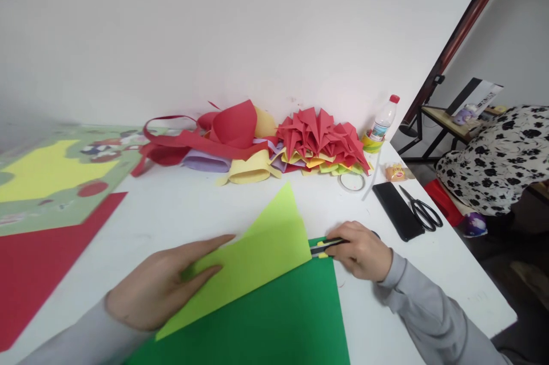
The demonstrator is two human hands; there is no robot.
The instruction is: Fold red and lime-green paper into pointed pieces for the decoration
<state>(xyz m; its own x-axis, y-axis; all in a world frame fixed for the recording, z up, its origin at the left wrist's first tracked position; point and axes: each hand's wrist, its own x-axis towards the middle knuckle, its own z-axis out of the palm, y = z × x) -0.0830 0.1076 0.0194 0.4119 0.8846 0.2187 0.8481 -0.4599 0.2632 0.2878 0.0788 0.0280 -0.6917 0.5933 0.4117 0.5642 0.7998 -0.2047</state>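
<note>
Dark green sheet (274, 319) — nearest you, flat on white table (146, 216). Your left hand (160, 279): thumb and fingers pinch lime-green sheet (261, 250), positioned over dark green sheet in front of you. Your right hand (360, 252): fingers clamped on cutting tool (318, 249) — tip meets right edge of lime-green sheet. Beyond right hand: black case (397, 210), black scissors (425, 215) close beside. Farther: tape roll (351, 189), red folded paper pieces (315, 130), curled colored paper bands (234, 127), red-capped bottle (384, 120).
</note>
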